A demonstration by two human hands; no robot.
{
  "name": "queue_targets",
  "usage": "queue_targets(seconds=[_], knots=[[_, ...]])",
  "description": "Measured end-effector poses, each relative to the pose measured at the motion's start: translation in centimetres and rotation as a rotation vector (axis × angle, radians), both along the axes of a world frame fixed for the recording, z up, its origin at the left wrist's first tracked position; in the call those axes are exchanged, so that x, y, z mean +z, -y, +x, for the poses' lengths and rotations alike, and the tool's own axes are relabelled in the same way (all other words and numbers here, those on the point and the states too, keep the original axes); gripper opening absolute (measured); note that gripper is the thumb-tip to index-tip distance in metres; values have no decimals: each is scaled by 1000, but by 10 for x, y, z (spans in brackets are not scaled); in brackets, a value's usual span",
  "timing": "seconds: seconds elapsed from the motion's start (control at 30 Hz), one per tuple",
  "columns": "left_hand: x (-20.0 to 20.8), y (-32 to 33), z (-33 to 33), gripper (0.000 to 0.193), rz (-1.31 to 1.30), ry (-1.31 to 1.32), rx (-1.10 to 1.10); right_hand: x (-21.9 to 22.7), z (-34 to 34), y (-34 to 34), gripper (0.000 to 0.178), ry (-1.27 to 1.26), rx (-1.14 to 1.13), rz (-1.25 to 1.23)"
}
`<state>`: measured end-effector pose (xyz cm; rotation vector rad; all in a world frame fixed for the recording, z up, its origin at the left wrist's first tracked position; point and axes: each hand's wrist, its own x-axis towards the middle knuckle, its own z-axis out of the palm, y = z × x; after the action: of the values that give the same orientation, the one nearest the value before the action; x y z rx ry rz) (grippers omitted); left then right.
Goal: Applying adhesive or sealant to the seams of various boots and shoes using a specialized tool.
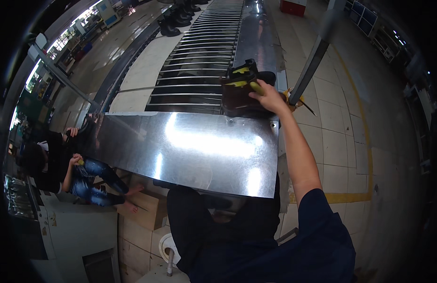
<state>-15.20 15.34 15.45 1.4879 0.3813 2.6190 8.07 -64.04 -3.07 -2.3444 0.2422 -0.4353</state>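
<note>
Gripping a yellow-green, handle-like piece (256, 88) in our right hand (271, 98), fingers closed, left hand unseen, we seem busy with the dark, yellow-lined boots (236, 100) beyond the shiny steel sheet (133, 141)'s far right corner; the next move likely calls for steadiness. Metal rollers (199, 85) stretch far; pale floor tiles (334, 146) lie right.

We list: table (199, 160), smooth glossy sheet metal; rollers (206, 34), shiny metal; dark item (237, 101), low sheen; handle (256, 88), matt; floor (334, 146), smooth tile; carton (154, 212), matt cardboard; sleeve (322, 226), matt cloth; jeans (93, 188), faded denim.
</note>
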Motion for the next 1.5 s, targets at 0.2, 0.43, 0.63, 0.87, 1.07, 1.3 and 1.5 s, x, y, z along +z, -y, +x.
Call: queue_targets(seconds=[0.2,0.43,0.63,0.87,1.07,1.3,1.5], knots=[[-176,278,180,67,-142,-1455,-1405,20,-39,-146,46,4,-221,-257],[-226,508,240,95,-307,-1635,-2035,-26,-102,-171,48,124,-134,722],[-224,510,242,72,-171,-1787,-1620,-39,-169,-179,44,-41,-216,1262],[-212,337,163,54,71,-1738,-1746,-36,-196,-184,35,269,-171,1261],[-244,232,101,85,-69,-1896,-1839,-25,-160,-248,37,230,16,1335],[-263,252,86,95,-3,-1676,-1838,-25,-109,-270,43,203,23,1681],[-278,244,92,75,168,-1484,-1923,-42,-86,-275,44,108,35,1825]])
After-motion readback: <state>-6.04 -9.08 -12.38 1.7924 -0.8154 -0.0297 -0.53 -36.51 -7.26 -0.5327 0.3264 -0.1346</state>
